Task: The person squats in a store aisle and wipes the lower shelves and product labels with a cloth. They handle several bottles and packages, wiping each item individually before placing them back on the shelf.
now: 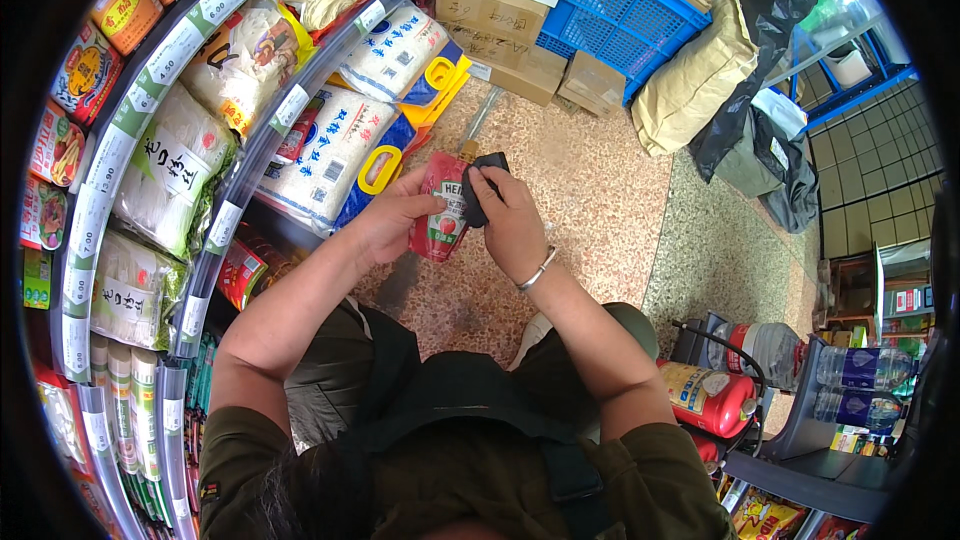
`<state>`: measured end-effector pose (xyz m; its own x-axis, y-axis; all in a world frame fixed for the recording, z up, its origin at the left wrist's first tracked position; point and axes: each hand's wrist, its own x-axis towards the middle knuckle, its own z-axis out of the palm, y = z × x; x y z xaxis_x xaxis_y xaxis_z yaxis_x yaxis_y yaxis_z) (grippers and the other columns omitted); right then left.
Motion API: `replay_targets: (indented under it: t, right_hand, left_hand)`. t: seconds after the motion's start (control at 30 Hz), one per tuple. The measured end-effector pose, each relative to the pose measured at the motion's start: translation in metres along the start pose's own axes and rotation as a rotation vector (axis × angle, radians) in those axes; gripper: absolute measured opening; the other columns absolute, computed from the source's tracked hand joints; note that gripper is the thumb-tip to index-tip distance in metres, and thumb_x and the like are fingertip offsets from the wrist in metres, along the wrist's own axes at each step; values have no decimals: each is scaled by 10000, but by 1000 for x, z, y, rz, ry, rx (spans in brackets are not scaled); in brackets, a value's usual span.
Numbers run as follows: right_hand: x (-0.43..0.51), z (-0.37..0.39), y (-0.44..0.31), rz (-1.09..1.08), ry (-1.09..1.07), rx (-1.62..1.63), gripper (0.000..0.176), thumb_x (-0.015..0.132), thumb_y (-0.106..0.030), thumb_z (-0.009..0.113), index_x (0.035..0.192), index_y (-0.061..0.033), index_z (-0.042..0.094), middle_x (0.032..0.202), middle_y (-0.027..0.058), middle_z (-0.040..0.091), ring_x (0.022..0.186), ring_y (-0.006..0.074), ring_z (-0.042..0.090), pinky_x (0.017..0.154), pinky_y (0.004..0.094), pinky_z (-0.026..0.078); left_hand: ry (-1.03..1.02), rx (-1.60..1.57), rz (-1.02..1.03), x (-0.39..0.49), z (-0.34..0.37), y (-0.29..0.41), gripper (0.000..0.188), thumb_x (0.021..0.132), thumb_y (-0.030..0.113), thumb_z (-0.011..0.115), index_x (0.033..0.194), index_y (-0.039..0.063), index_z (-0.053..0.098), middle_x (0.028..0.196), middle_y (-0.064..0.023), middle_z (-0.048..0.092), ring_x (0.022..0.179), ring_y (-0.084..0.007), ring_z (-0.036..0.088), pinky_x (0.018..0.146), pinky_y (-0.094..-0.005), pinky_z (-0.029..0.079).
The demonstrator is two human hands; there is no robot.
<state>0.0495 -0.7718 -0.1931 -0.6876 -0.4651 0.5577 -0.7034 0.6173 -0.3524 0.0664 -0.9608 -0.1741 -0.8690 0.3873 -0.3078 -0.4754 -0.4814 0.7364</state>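
A red Heinz ketchup pouch [437, 231] with a brownish cap hangs upright above the speckled floor, near the middle of the view. My left hand [397, 216] grips its left side, the thumb lying across the front. In my right hand [513, 219] is a dark cloth [482, 191], pressed against the pouch's right edge near the top. The fingers of the right hand that lie behind the cloth are hidden.
Shelves with price rails [225, 223] curve along the left, holding noodle packs [161, 165] and rice bags [330, 146]. Cardboard boxes [491, 22], a blue plastic crate [630, 22] and a tan paper bag [697, 75] stand ahead. A red fire extinguisher [709, 397] and water bottles [859, 367] are at the right.
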Motion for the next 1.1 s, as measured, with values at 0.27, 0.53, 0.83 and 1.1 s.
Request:
replay_targets:
  t: [0.27,0.53,0.83,1.1]
  right_hand:
    - [-5,5,2,-21,-17,-31,448,726,14,513,1170,-40,541,1131,135,526,951,300,538,812,371,442]
    - [-22,9,-15,-76,-139,77,473,693,16,529,1165,-11,528,1122,145,523,930,312,542,797,391,441]
    - [-33,14,-30,-56,-248,174,488,690,19,526,1178,3,508,1139,172,504,997,339,514,856,402,429]
    - [-24,5,-42,-44,-126,413,511,663,35,553,1171,-2,517,1141,181,498,1038,359,495,910,403,414]
  left_hand:
    - [4,-42,10,0,-5,5,485,825,-30,486,1288,89,399,1173,-80,548,1030,-200,570,865,-379,486]
    - [71,-57,73,4,-11,15,448,825,12,487,1260,90,414,1171,-88,550,1041,-205,568,876,-381,479]
    - [167,-145,131,9,-17,15,387,868,-1,428,1248,70,412,1162,-138,539,1024,-277,573,842,-440,505]
    - [243,-211,194,13,-16,7,334,899,57,437,1232,63,424,1127,-119,554,999,-257,575,843,-418,495]
